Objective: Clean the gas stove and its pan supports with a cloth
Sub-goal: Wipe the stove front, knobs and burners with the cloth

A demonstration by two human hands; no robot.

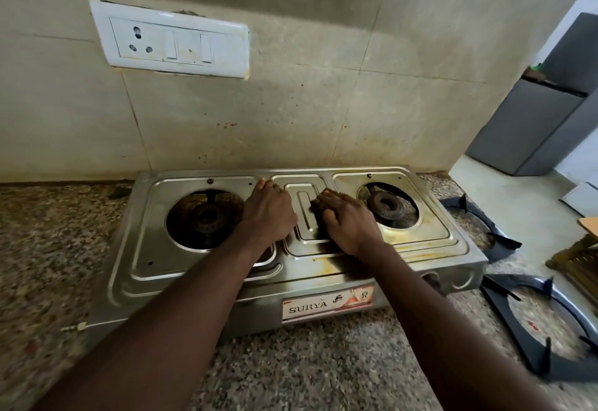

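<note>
The steel two-burner gas stove (200, 268) stands on the counter against the wall, with yellowish stains along its front and right side. Both burners, left (205, 218) and right (386, 206), are bare. My left hand (268, 210) lies palm down on the stove top between the left burner and the centre panel and holds nothing. My right hand (348, 219) presses down on the centre panel. A dark cloth (317, 216) shows only as an edge under its fingers. Two dark pan supports lie off the stove on the counter to the right, one farther (485, 226) and one nearer (530, 329).
The speckled granite counter (58, 249) runs left and in front of the stove. A switch and socket plate (174, 43) hangs on the tiled wall above. A grey fridge (534, 126) stands at the far right, with a wooden rack (579, 265) beyond the counter's right end.
</note>
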